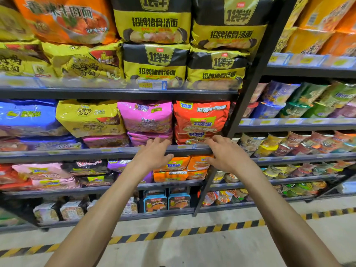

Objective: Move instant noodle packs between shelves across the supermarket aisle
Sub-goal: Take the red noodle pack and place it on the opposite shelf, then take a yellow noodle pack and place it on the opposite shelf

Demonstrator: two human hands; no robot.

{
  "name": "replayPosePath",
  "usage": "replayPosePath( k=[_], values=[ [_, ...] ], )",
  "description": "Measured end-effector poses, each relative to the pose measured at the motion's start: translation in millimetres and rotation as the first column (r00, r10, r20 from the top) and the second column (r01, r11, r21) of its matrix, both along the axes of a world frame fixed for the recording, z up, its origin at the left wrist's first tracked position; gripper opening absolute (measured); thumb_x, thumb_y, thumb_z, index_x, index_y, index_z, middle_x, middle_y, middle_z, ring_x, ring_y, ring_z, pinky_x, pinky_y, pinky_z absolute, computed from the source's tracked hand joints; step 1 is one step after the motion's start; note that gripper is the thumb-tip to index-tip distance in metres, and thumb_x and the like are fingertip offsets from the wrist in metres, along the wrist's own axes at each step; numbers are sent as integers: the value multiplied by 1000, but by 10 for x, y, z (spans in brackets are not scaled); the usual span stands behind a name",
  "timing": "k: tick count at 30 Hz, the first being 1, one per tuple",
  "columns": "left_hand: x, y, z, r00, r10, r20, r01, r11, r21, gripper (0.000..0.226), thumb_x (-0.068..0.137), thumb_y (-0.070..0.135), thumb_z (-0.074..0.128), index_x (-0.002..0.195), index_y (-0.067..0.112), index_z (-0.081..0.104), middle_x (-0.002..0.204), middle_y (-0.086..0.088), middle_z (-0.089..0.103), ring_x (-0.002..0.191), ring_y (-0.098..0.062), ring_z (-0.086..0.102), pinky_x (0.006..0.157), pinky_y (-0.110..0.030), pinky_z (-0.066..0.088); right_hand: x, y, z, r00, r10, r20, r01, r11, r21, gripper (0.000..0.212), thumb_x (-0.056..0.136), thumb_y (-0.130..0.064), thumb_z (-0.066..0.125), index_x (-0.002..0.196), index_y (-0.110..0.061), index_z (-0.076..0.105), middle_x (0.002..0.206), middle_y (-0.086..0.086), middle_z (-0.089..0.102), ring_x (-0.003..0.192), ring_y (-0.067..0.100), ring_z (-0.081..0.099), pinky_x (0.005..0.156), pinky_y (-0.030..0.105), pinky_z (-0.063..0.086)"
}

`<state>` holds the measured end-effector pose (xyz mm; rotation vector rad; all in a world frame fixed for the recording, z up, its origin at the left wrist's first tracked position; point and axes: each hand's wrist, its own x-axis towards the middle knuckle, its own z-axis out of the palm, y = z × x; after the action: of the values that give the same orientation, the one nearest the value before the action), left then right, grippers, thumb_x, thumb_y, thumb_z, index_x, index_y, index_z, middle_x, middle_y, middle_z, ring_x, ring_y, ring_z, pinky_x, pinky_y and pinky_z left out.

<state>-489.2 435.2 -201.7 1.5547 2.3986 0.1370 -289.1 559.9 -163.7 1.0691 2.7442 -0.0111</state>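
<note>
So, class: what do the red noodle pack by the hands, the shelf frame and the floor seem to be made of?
Red noodle pack: thin glossy plastic film, judging by its crinkles and glare.
Shelf frame: probably dark painted metal, with a matt, straight-edged upright.
Floor: looks like smooth grey concrete or coating, with yellow-black hazard striping, possibly tape or paint.

Bright, even light; warped, blurred edges

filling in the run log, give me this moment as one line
phase: reaching | left hand: open, empty | right hand: open, empty | target: red noodle pack, second shelf | contact: not clear
</note>
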Motion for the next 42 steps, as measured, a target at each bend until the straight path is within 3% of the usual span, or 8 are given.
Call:
replayPosePath(
  k=[8,17,25,32,42],
  values=[
    [257,-708,346,993,18,-116,-12,999,51,59,102,47,48,155,24,35,157,-8,40,144,-34,37,111,-52,41,191,-614,225,998,52,34,-53,998,29,62,100,-43,51,154,-25,28,160,5,30,145,31,29,110,51,38],
    [547,-1822,463,983,123,-138,-121,992,21,57,104,50,45,154,26,36,157,-6,39,145,-32,35,113,-55,37,378,-1472,360,988,123,89,-122,992,-24,64,102,-45,48,158,-25,22,161,8,27,147,34,26,111,51,36],
    [704,-2694,712,951,218,-218,-213,976,47,54,101,49,49,149,24,43,152,-6,46,140,-31,42,109,-50,43,291,-2245,524,970,244,18,-243,969,-33,65,101,-48,50,156,-23,26,159,10,31,145,34,29,111,51,35],
    [618,-3709,956,889,384,-249,-370,923,103,52,103,49,46,149,28,43,153,-2,46,140,-28,44,107,-48,44,4,-2983,656,923,384,23,-382,922,-65,61,100,-46,50,153,-24,31,152,10,38,139,35,36,105,48,42],
    [332,-5246,1270,756,609,-242,-583,793,176,53,102,51,48,149,29,42,152,-4,47,139,-29,44,107,-51,46,-772,-4333,1090,803,595,-25,-595,804,17,62,101,-46,48,155,-24,28,156,11,36,141,35,36,111,48,38]
  ],
)
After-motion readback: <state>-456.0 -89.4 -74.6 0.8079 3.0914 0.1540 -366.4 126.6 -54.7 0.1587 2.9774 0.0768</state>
